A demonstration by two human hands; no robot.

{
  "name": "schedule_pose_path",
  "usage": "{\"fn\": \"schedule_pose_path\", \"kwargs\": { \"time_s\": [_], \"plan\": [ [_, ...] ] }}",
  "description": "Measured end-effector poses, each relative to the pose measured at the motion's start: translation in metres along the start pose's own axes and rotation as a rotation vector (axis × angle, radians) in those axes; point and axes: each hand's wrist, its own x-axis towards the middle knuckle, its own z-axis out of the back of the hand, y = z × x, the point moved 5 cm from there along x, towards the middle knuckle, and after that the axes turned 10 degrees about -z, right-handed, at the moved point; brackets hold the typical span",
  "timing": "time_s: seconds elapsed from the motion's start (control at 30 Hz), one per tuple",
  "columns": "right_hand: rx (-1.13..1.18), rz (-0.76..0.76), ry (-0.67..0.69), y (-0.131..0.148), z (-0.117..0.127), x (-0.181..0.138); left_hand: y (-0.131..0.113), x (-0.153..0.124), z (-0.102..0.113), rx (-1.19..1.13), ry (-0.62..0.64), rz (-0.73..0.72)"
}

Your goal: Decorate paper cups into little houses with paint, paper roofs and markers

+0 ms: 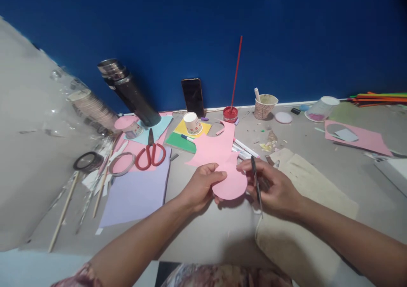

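Observation:
My left hand (202,187) pinches a rounded piece of pink paper (231,184), thumb on top and fingers underneath. At the paper's right edge is my right hand (275,187), its fingertips touching the paper. A slim black tool (256,176) with a thin end pointing down towards me is held in that same hand; its exact kind is partly hidden by the fingers. Just beyond both hands lies a larger pink sheet (213,147) with curved cut-outs. Several markers (244,148) lie beside it.
Red-handled scissors (150,155), tape rolls (122,164) and purple sheets (136,193) lie left. A black flask (133,94), phone (193,97), paper cup (192,123), red paint pot (230,114) and patterned cup (265,107) stand behind. A stained cloth-like sheet (311,181) lies right.

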Motion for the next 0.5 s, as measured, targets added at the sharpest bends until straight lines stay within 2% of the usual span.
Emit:
{"fn": "schedule_pose_path", "kwargs": {
  "time_s": [0.13, 0.3, 0.37, 0.5],
  "plan": [
    [-0.094, -0.063, -0.039, -0.002, -0.001, -0.001, 0.005, -0.004, -0.006, 0.057, 0.107, 0.01],
    [-0.095, -0.131, -0.116, -0.005, 0.005, 0.002, -0.005, -0.013, -0.013, 0.1, 0.248, -0.134],
    [-0.082, -0.145, -0.111, -0.008, 0.005, 0.004, -0.008, -0.016, -0.014, 0.159, 0.222, -0.147],
    [-0.022, -0.204, -0.069, -0.013, 0.002, 0.005, -0.008, -0.02, -0.015, 0.281, 0.092, -0.141]
  ]
}}
